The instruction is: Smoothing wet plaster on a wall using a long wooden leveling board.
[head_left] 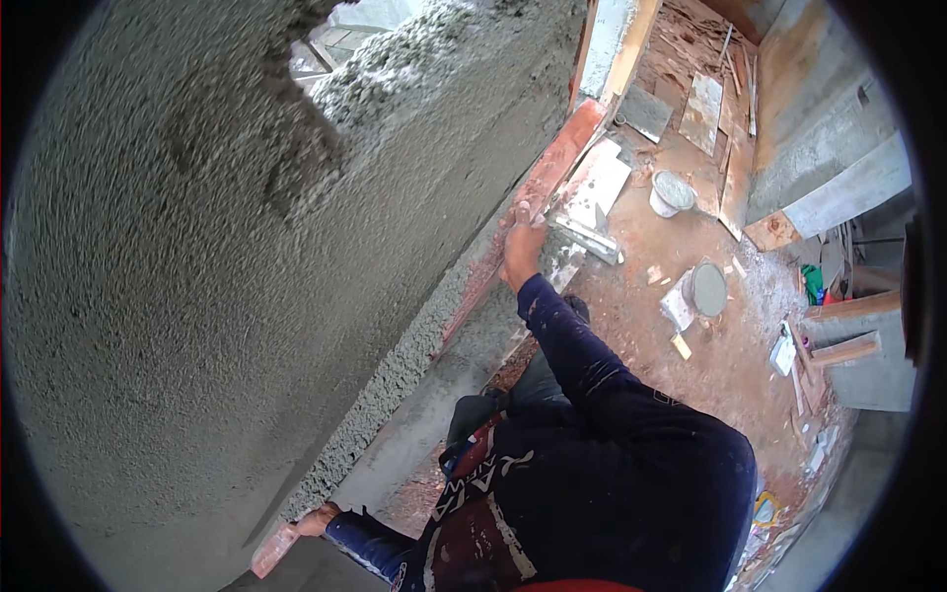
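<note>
A long, straight screed board point(560, 158), reddish and smeared with mortar, slants across the view along the foot of a freshly mortared grey wall point(217, 326). Wet mortar point(400, 390) is heaped along the board's middle and lower stretch, against the wall. My right hand point(523, 247) grips the board above its middle, fingers over its edge. Near the lower left end my left hand point(316, 520) is closed round the board, with part of its fingers hidden.
An opening point(345, 44) with a rough mortar edge breaks the wall at the top. To the right, a bucket point(672, 192) and a round container of grey mortar point(707, 289) stand on the reddish dirty floor. Boards point(701, 113) and scraps lie about. A wooden post point(617, 49) rises beyond the screed's far end.
</note>
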Demonstrator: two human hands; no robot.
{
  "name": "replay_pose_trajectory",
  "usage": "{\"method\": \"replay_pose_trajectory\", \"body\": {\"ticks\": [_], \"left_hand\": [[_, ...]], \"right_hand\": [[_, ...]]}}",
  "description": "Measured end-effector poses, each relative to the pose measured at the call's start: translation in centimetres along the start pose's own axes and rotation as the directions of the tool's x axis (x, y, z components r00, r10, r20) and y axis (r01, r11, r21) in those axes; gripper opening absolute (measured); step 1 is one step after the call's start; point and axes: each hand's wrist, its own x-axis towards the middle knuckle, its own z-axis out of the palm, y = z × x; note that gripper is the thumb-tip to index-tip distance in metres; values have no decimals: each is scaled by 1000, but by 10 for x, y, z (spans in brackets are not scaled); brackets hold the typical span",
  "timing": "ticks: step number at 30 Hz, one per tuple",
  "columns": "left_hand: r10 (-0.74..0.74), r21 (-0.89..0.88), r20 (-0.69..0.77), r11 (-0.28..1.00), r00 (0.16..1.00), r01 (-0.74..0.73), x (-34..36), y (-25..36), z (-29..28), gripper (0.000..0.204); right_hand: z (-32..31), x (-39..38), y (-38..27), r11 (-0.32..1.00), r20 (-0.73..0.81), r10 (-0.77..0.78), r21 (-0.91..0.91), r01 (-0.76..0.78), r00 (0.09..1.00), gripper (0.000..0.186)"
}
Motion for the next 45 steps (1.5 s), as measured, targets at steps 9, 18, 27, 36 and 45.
{"method": "replay_pose_trajectory", "body": {"ticks": [9, 18, 27, 36, 45], "left_hand": [[190, 105, 51, 975, 981, -194, 28, -8, 18, 44], [311, 36, 70, 949, 948, -314, 24, -13, 25, 43], [213, 48, -115, 977, 970, -208, -104, 33, 53, 40], [34, -167, 409, 985, 912, 38, -345, 101, 85, 58], [55, -75, 397, 997, 916, -28, -477, 61, 95, 54]], "right_hand": [[12, -21, -21, 996, 1, 27, 86, -27, 1000, 19], [27, 0, -96, 995, -24, 100, -19, -100, 995, 28], [33, 115, -175, 976, 84, 136, 158, -148, 987, 27], [45, 266, -278, 983, 172, -12, 184, -20, 985, 19], [44, 385, -361, 977, 214, 158, 107, -184, 964, 15]]}}
